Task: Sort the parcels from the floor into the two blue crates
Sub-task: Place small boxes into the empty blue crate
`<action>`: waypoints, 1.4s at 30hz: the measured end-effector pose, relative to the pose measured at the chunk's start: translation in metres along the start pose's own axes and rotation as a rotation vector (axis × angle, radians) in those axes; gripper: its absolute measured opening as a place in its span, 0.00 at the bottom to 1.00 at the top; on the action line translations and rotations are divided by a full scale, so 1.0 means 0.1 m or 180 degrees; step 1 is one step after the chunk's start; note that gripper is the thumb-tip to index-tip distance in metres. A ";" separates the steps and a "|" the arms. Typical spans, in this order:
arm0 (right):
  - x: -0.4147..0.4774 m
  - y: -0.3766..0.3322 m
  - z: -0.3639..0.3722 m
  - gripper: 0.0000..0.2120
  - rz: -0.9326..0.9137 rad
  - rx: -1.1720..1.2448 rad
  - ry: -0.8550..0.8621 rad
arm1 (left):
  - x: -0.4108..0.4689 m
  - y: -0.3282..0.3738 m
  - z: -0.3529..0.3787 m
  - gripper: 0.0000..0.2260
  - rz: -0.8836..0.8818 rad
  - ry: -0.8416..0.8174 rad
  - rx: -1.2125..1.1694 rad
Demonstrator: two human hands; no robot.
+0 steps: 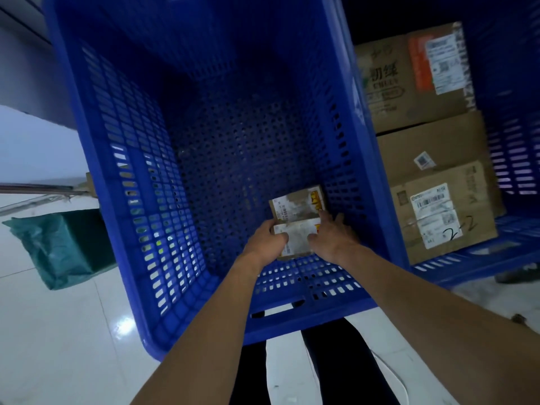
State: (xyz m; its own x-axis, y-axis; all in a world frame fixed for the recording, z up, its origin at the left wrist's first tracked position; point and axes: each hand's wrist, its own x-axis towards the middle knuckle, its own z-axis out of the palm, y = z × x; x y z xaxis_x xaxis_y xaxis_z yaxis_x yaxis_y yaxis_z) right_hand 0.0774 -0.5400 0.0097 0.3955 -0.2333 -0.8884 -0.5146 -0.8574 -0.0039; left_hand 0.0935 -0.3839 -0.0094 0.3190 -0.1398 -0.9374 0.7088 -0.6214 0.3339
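On the white tiled floor (58,331), I look down into a big blue crate (117,141). To its right, a second crate (511,141) holds stacked cardboard boxes (409,83), and a green bag (64,247) lies to its left. Two small parcels touch in the big crate's near right corner. The left hand (267,238) grips the nearer parcel (296,239). The right hand (333,241) clasps its other edge, thumb on top, fingers spread toward the farther parcel (295,204).

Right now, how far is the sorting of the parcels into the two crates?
Done: the right crate holds several boxes, and one small parcel lies in the left crate. In hand: the left hand and right hand hold a second parcel beside it. Left: a green parcel lies on the floor.
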 end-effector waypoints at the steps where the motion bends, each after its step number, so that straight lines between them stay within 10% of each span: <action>1: 0.00 0.01 0.00 0.33 -0.0001 -0.0026 -0.0032 | 0.01 -0.03 0.02 0.28 -0.0043 -0.0042 -0.0006; 24: -0.34 0.09 0.15 0.33 -0.0179 -0.0080 -0.0283 | -0.33 -0.06 0.25 0.27 0.0229 0.0008 0.0408; 42: -2.17 0.07 -0.51 0.26 -0.1021 -0.0449 0.0134 | -2.42 -0.06 -0.16 0.32 0.0459 0.0776 0.0336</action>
State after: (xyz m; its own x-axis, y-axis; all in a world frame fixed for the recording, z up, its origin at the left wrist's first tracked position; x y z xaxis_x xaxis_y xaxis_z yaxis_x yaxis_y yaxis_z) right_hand 0.0262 -0.5190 0.2258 0.5524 0.0420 -0.8325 -0.2501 -0.9444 -0.2135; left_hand 0.0222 -0.3338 0.2168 0.5625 -0.0511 -0.8252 0.5800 -0.6869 0.4379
